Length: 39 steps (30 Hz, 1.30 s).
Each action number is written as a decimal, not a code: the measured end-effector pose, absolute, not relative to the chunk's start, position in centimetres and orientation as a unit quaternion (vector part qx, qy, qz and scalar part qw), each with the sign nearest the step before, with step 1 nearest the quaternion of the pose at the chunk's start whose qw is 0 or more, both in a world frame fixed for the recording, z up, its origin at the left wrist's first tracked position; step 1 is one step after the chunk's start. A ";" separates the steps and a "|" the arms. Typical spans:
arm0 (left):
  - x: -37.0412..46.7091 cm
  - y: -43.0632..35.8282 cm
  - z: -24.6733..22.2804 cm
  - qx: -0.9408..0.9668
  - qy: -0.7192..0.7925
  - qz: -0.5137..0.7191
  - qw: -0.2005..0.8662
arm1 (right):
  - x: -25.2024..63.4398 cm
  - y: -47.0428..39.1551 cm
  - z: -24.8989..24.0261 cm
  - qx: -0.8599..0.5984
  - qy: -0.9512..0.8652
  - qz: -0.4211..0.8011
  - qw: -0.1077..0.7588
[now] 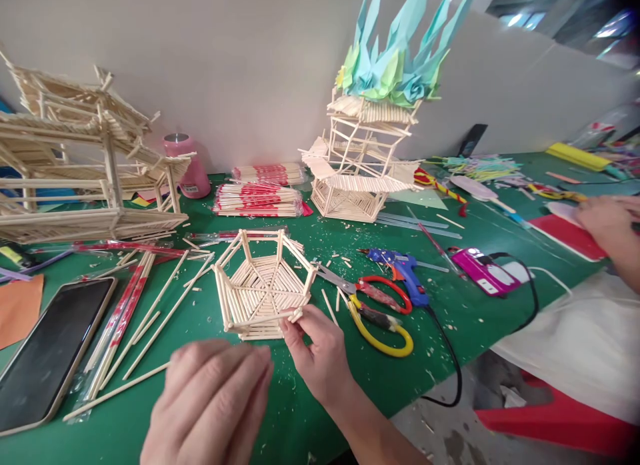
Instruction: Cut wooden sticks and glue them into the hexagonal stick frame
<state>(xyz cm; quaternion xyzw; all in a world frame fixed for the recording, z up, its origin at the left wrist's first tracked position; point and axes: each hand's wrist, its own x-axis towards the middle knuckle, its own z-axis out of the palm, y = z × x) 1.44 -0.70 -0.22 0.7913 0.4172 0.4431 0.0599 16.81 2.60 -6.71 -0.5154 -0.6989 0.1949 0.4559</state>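
A small polygonal frame of thin wooden sticks (265, 285) stands on the green table, its floor filled with sticks in a web pattern. My right hand (323, 355) pinches its near right corner, where stick ends meet, between thumb and fingers. Closer to the camera, my left hand (213, 398) is raised in front of the frame, its fingers bent and pressed together. Whether anything is between those fingertips is hidden. Scissors (375, 305) with red and yellow handles lie right of the frame, beside a blue glue gun (400, 268). Loose sticks (155, 318) lie to the left.
A phone (55, 352) lies at left. Behind stand a large stick building (100, 165), a pink bottle (193, 165), packs of sticks (260, 200) and a stick tower (363, 165) topped with paper leaves. A purple box (485, 272) with cables and another person's hand (610, 228) are at right.
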 end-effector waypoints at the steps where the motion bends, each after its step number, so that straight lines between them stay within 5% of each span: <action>1: 1.0 0.1 0.2 0.809 0.411 0.419 0.011 | 16.8 2.6 -6.6 -0.517 -0.699 0.197 0.454; 9: 1.6 3.9 0.1 0.876 0.417 0.243 0.018 | 16.7 2.5 -6.2 -0.514 -0.699 0.203 0.455; 39: 2.2 4.1 -0.6 0.871 0.422 0.245 0.050 | 16.6 2.5 -6.3 -0.511 -0.694 0.213 0.460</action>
